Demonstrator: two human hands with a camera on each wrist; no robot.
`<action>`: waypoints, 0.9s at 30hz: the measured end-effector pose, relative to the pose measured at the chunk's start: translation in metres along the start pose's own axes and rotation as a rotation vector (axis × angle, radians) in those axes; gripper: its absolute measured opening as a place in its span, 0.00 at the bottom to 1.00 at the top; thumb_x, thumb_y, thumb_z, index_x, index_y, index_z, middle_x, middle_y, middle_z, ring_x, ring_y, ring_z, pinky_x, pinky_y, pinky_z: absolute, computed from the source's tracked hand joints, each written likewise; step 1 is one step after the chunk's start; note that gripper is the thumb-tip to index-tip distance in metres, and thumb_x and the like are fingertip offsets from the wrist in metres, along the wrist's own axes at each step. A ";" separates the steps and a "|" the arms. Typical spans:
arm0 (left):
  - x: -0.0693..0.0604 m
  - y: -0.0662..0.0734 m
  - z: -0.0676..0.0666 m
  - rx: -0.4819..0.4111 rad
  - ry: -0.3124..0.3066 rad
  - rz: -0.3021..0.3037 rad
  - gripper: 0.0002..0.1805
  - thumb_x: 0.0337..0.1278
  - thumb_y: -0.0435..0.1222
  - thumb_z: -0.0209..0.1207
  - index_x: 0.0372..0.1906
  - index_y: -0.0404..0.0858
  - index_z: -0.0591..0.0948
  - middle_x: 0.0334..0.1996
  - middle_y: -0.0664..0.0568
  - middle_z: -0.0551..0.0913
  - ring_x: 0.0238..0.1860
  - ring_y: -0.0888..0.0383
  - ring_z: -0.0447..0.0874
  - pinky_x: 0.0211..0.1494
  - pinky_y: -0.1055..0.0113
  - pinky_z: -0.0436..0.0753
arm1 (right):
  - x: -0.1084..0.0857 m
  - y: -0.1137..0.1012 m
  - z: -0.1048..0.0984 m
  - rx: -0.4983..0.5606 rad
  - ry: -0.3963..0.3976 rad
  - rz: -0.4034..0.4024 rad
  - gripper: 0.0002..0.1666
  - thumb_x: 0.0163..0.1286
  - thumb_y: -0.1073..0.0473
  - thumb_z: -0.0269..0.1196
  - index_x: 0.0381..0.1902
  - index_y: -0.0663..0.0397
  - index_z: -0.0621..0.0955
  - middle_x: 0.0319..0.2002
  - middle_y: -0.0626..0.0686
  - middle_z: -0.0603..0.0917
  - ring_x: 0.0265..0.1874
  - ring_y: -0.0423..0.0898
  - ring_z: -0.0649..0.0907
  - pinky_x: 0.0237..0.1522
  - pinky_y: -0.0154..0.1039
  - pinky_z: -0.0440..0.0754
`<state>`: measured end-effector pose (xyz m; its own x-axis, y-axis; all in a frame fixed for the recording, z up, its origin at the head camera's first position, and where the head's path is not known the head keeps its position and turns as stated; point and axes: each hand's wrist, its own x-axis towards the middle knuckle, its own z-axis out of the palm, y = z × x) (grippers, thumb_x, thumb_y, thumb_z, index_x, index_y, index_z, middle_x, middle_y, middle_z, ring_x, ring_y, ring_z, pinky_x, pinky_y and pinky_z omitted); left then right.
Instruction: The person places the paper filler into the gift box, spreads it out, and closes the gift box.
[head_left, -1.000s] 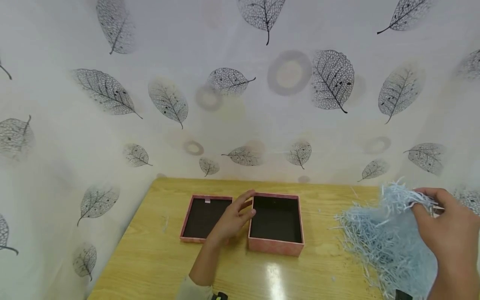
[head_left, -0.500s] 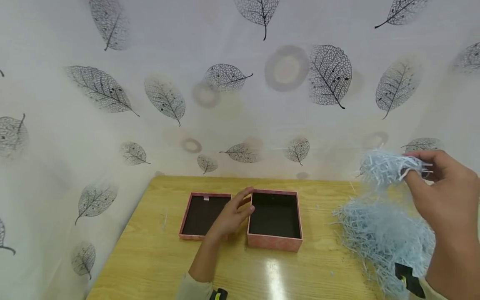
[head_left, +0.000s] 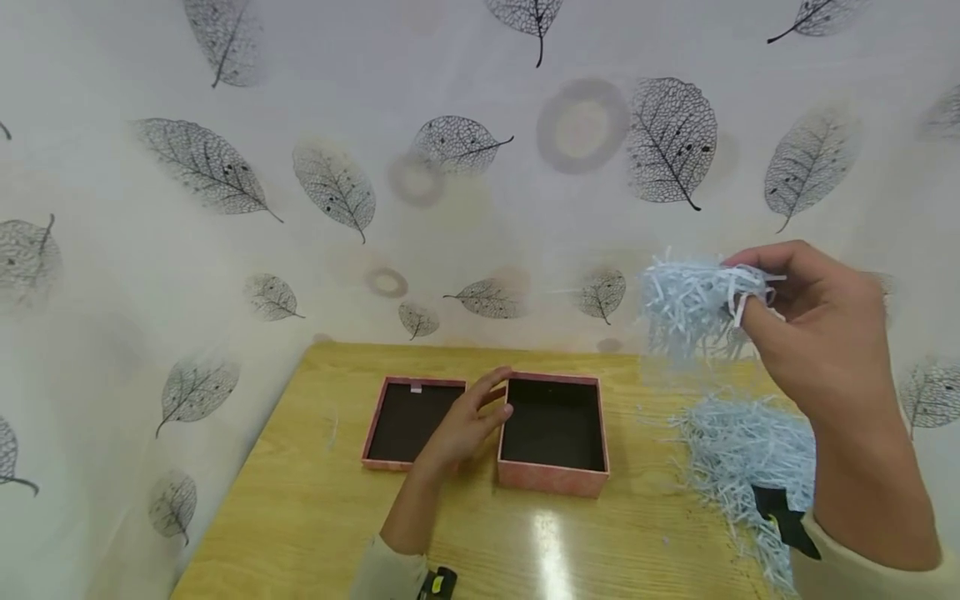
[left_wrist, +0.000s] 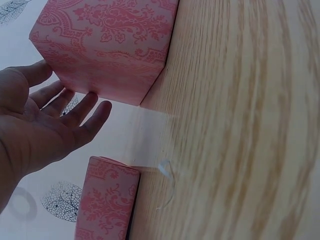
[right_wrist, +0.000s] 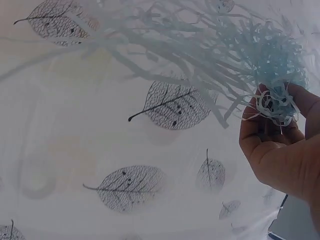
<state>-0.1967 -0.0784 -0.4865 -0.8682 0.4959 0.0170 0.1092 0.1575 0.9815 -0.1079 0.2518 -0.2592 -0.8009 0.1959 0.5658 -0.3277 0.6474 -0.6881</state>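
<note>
A clump of pale blue shredded paper (head_left: 686, 304) is pinched between the fingers and thumb of my right hand (head_left: 813, 325), held up above the table. In the right wrist view, loose strips trail from the clump (right_wrist: 272, 60). My left hand (head_left: 465, 425) rests against the left side of the pink patterned box (head_left: 553, 477), which is upright with a black inside. Its fingers are loosely bent, fingertips touching the wall, as the left wrist view shows on the box (left_wrist: 110, 45). Left of that hand lies the shallow box lid (head_left: 408, 425), inside facing up.
A heap of the same shredded paper (head_left: 750, 450) covers the right part of the wooden table (head_left: 300, 517), partly hidden by my right arm. A few stray strips (head_left: 332, 429) lie left of the lid. A leaf-patterned wall (head_left: 480, 225) rises behind the table.
My right hand has lifted the clump of shredded paper off the heap and moved up and to the left. My left hand stays at the box.
</note>
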 end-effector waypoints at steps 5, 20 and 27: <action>0.001 -0.002 -0.001 0.016 -0.013 0.026 0.33 0.81 0.35 0.57 0.83 0.50 0.64 0.84 0.51 0.57 0.80 0.43 0.63 0.74 0.46 0.75 | 0.006 -0.025 0.018 0.150 -0.088 -0.052 0.15 0.71 0.76 0.60 0.50 0.60 0.86 0.41 0.46 0.85 0.28 0.40 0.81 0.26 0.29 0.72; 0.002 -0.002 0.001 -0.006 -0.008 0.032 0.33 0.80 0.32 0.57 0.83 0.46 0.65 0.84 0.50 0.58 0.80 0.40 0.63 0.71 0.47 0.78 | 0.009 -0.034 0.072 0.324 -0.289 -0.069 0.16 0.70 0.79 0.59 0.48 0.62 0.85 0.40 0.50 0.86 0.29 0.43 0.83 0.27 0.30 0.79; 0.002 0.000 0.001 0.000 0.024 0.004 0.32 0.79 0.32 0.58 0.82 0.44 0.66 0.83 0.48 0.60 0.79 0.40 0.65 0.72 0.46 0.77 | -0.013 0.011 0.110 0.238 -0.401 -0.026 0.14 0.70 0.76 0.62 0.49 0.60 0.85 0.42 0.55 0.86 0.30 0.45 0.83 0.29 0.32 0.82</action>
<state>-0.1976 -0.0764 -0.4866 -0.8793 0.4756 0.0256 0.1128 0.1556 0.9814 -0.1563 0.1758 -0.3243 -0.9058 -0.1489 0.3967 -0.4191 0.4517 -0.7876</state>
